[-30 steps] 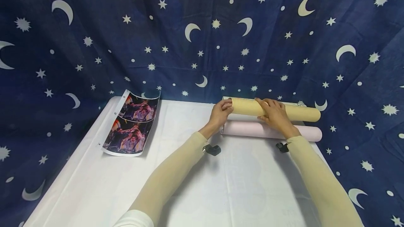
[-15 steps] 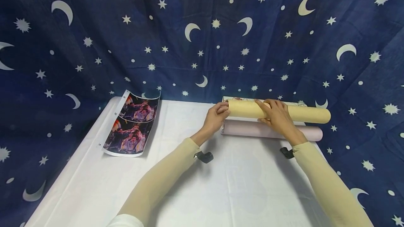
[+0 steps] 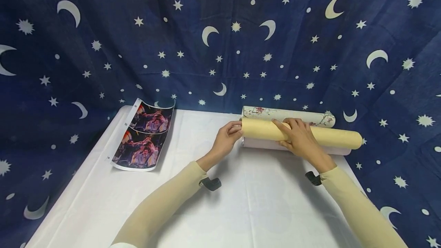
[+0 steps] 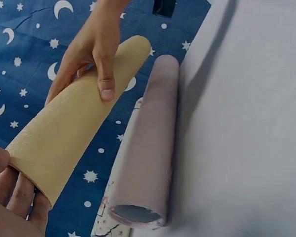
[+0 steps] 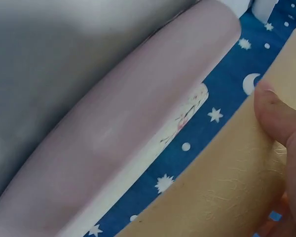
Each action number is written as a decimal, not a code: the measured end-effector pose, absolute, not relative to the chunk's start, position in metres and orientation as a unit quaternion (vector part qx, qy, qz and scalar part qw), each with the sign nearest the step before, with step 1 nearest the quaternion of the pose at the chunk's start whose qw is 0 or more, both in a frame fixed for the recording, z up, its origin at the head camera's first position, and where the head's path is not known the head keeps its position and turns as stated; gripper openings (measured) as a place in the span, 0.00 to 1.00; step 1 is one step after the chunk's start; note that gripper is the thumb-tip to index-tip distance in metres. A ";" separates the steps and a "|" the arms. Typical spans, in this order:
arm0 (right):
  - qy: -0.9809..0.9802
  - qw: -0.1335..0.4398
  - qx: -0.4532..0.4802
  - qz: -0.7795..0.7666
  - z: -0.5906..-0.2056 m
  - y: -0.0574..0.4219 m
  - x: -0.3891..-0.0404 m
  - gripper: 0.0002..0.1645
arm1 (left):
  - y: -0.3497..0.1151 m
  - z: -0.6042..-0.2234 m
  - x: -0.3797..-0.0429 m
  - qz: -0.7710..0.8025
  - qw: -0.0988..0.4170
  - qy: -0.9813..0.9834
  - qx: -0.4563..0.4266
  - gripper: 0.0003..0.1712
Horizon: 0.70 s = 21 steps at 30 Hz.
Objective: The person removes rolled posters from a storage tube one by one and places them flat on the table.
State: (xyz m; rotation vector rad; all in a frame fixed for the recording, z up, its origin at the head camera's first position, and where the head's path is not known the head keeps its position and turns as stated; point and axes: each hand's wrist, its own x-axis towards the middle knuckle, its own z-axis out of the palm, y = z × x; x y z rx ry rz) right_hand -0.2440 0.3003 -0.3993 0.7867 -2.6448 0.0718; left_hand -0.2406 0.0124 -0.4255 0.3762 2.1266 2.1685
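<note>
- Print: lies curled at the far left of the desk, in the same spot as a second ago, well apart from the hands.
- Left hand: has come nearer the body and further left. Its fingers are tucked inside the roll's left end, with the thumb outside, pinching the rim.
- Yellow roll: held in both hands, reaching past the desk's right edge in the head view. A second ago it covered most of the floral roll; now it crosses in front of it. The left wrist view shows blue cloth between it and the other two, so I judge it lifted clear, its weight borne by the hands alone.
- Floral roll: at the desk's back edge, its pattern now in sight.
- Pink roll: just in front of the floral one, now mostly hidden from above by the yellow one.
- Right hand: grips the yellow roll near its middle, thumb on the near side, which should keep it steady.
</note>
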 end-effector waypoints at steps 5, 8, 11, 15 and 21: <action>-0.946 0.164 0.280 0.024 -0.404 0.291 -0.233 0.48 | 0.001 -0.434 -0.230 0.699 0.048 0.706 0.105 0.20; -0.948 0.152 0.279 0.028 -0.408 0.287 -0.227 0.49 | -0.005 -0.437 -0.224 0.697 0.054 0.709 0.097 0.19; -0.947 0.151 0.283 0.027 -0.412 0.282 -0.222 0.50 | -0.010 -0.440 -0.220 0.694 0.060 0.710 0.099 0.20; -0.944 0.148 0.292 0.023 -0.417 0.277 -0.217 0.51 | -0.019 -0.445 -0.212 0.687 0.068 0.716 0.109 0.21; -0.945 0.130 0.301 0.021 -0.428 0.271 -0.209 0.52 | -0.030 -0.453 -0.200 0.673 0.089 0.726 0.109 0.21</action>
